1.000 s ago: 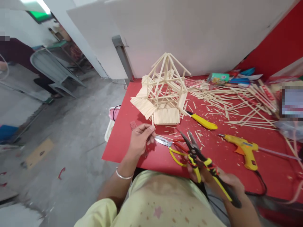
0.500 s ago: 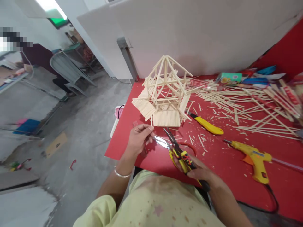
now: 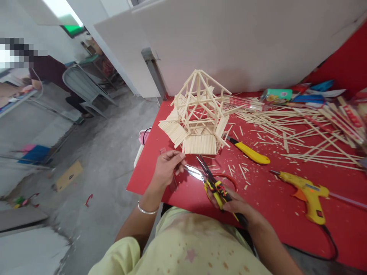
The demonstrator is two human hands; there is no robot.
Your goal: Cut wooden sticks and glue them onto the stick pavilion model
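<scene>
My left hand (image 3: 168,168) is pinched on a thin wooden stick near the front left of the red table (image 3: 275,214). My right hand (image 3: 233,204) grips the yellow-and-black handles of cutting pliers (image 3: 210,178), whose jaws point up toward the left hand's fingertips. Under the pliers lie red-handled scissors (image 3: 200,173). Just beyond both hands stands a stick-built house model (image 3: 197,114) with a peaked frame roof.
A yellow utility knife (image 3: 252,153) lies right of the model and a yellow glue gun (image 3: 308,193) with black cord at right. Several loose sticks (image 3: 301,130) and packets cover the far right. A white wall panel stands behind. Another person sits at far left by a grey chair (image 3: 83,89).
My right hand has brought the pliers leftward from the table's front right, over the scissors, up close to the left hand. The left hand has stayed put.
</scene>
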